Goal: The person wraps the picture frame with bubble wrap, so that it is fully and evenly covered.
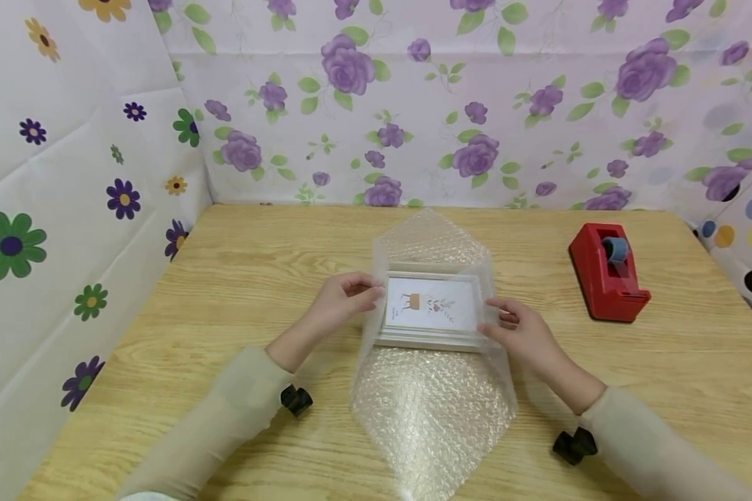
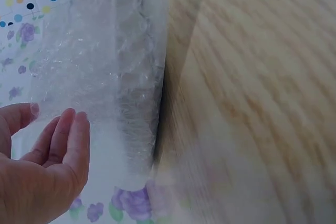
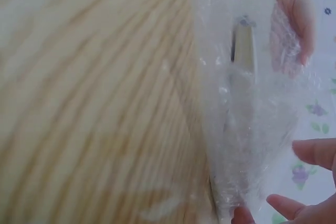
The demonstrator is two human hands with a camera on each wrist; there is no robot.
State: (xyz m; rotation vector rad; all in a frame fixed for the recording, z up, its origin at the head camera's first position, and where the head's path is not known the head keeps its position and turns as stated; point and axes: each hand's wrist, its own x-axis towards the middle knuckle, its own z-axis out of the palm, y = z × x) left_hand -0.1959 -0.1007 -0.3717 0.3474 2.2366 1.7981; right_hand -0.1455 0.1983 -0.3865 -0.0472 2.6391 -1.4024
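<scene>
L hand w/ thumb & fingers parted, loosely bent, at the L side of the bubble wrap; R hand likewise spread, tips touching the R side! Betw. them, the pic frame lies flat on the wrap, mid-table. Red tape dispenser far R, floral cloth behind.

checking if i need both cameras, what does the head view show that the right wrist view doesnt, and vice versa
Head view only: the red tape dispenser, the printed picture and black devices at both wrists. Right wrist view only: a close, side-on look at the pale end of what looks like the frame, behind bubble wrap. Both: the bubble wrap, left hand, right hand, tabletop and flowered wall covering.
</scene>
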